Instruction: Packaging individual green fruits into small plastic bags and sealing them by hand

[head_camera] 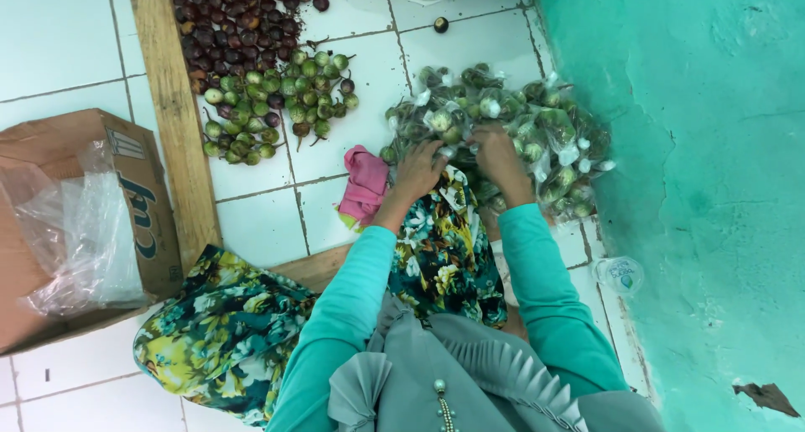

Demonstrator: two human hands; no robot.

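Note:
A heap of clear plastic bags (537, 130) filled with small green round eggplants lies on the white tiled floor against the teal wall. My left hand (417, 170) rests on the near left side of the heap, its fingers curled onto a bag. My right hand (500, 157) grips another bag near the middle of the heap. Both arms wear teal sleeves. A pink cloth (366, 185) lies just left of my left hand.
Loose green eggplants (277, 109) and dark purple ones (239, 25) are piled at the upper left beside a wooden plank (176, 122). A cardboard box (80, 222) holding clear plastic sits at the left. A small water cup (620, 274) stands near the wall.

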